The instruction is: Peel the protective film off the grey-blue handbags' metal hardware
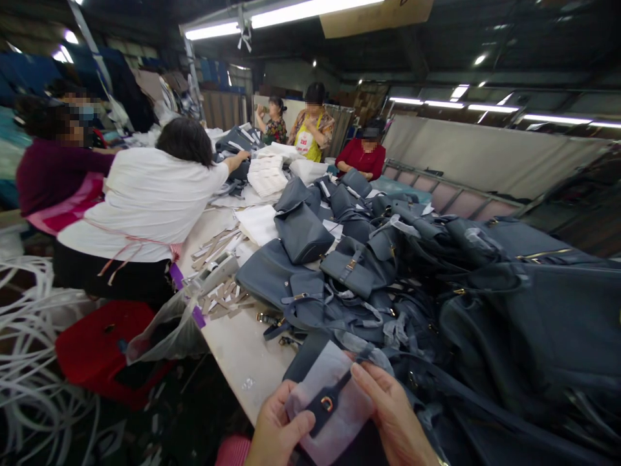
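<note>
At the bottom middle, my left hand [276, 430] and my right hand [395, 417] hold a dark strap tab with a metal ring [324, 404]. A thin sheet of translucent wrapping paper [334, 414] lies around and under the tab. My left thumb presses on the tab's lower end. My right fingers pinch the paper and strap from the right side. The strap runs up to a slate-blue handbag [310, 353] lying just in front of my hands on the table.
A big heap of slate-blue handbags [485, 291] covers the white table [242, 349]. A person in a white top [145, 194] leans over the table at left, above a red stool [97, 346]. Other people work at the far end. White cords [24, 362] lie on the floor.
</note>
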`<state>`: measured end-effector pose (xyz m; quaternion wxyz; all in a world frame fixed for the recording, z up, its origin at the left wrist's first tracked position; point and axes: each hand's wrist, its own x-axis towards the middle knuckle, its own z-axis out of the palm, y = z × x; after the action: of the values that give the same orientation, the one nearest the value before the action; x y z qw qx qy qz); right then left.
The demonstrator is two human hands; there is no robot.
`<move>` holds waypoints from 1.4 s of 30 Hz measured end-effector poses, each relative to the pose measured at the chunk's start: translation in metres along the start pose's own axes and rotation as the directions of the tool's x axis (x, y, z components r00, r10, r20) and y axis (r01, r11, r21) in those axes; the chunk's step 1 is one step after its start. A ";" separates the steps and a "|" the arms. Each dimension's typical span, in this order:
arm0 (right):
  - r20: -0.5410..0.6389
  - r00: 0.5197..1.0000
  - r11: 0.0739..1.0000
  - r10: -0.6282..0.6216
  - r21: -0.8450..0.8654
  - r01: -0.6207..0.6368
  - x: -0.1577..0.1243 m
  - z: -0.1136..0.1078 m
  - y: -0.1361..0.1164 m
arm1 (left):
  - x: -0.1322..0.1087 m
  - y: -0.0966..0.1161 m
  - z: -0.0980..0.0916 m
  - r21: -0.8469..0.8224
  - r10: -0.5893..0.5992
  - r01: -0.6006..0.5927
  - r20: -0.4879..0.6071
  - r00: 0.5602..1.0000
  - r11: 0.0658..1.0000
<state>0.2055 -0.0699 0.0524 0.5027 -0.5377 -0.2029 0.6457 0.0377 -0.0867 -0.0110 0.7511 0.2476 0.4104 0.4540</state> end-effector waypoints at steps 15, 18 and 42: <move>-0.112 0.986 0.993 -0.120 -0.018 0.119 0.011 -0.006 0.018 | -0.001 0.002 -0.007 0.356 0.331 -0.320 0.032 0.943 0.878; -0.096 0.991 0.993 -0.093 -0.080 0.086 0.010 -0.012 0.016 | -0.002 0.003 -0.006 0.417 0.381 -0.367 0.052 0.923 0.831; 0.047 0.967 0.874 -0.250 -0.420 0.246 0.010 -0.015 -0.015 | 0.007 0.061 -0.003 0.543 0.026 -0.168 0.259 0.965 0.823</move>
<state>0.2267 -0.0595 0.0543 0.4538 -0.6062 -0.4025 0.5144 0.0077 -0.0523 0.0302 0.6651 0.5307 0.4181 0.3181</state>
